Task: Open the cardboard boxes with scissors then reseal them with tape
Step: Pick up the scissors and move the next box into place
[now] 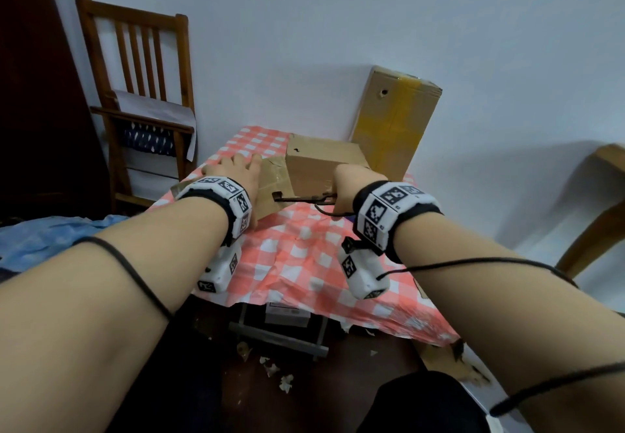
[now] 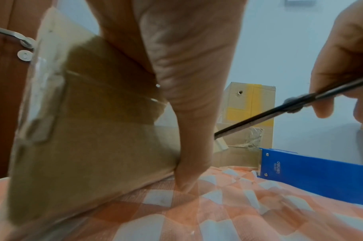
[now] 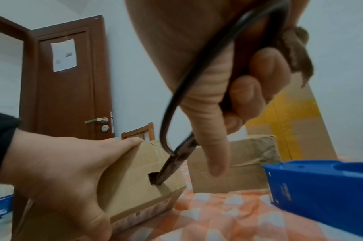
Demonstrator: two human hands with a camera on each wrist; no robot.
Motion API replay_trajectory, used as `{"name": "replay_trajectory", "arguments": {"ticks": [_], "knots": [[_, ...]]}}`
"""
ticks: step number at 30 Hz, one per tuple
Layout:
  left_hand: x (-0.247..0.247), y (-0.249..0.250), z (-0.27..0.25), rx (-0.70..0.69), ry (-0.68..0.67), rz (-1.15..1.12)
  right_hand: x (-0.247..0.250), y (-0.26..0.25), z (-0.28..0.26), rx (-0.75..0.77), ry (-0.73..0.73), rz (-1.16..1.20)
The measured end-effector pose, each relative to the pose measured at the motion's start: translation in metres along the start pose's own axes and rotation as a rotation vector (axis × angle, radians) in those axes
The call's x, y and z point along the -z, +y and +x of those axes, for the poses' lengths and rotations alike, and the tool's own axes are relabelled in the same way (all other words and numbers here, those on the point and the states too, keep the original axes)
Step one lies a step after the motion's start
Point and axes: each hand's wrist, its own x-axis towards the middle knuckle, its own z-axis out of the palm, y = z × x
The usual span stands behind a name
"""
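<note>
A small cardboard box (image 1: 270, 192) lies on the checked tablecloth (image 1: 304, 257). My left hand (image 1: 236, 169) grips it, fingers over the top and thumb (image 2: 186, 97) down the near side. My right hand (image 1: 348, 186) holds black scissors (image 1: 297, 199) by the handles. The blades are together and their tip sits in a dark hole in the box's taped face (image 3: 155, 177). A second taped box (image 1: 321, 162) stands just behind. In the right wrist view a blue tape dispenser (image 3: 321, 182) lies to the right on the cloth.
A tall box with yellow tape (image 1: 395, 121) leans on the wall at the back of the table. A wooden chair (image 1: 142, 94) stands at the left, wooden furniture (image 1: 602, 196) at the right. Paper scraps (image 1: 270, 368) litter the floor below the table's near edge.
</note>
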Motion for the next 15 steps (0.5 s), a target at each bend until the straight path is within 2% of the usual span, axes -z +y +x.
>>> {"name": "replay_trajectory", "arguments": {"ticks": [2,3,9,15], "knots": [[-0.003,0.001,0.0,-0.006,0.013,0.024,-0.003,0.001,0.001,0.01,-0.114,-0.006],[-0.004,0.0,0.001,-0.009,0.02,0.03,-0.005,0.003,0.003,0.017,-0.117,-0.008],[-0.003,-0.007,0.007,-0.026,0.004,0.03,-0.004,0.011,0.004,0.032,0.036,-0.009],[-0.008,-0.017,0.019,-0.024,0.0,-0.043,-0.018,0.025,0.007,0.045,-0.04,0.158]]}}
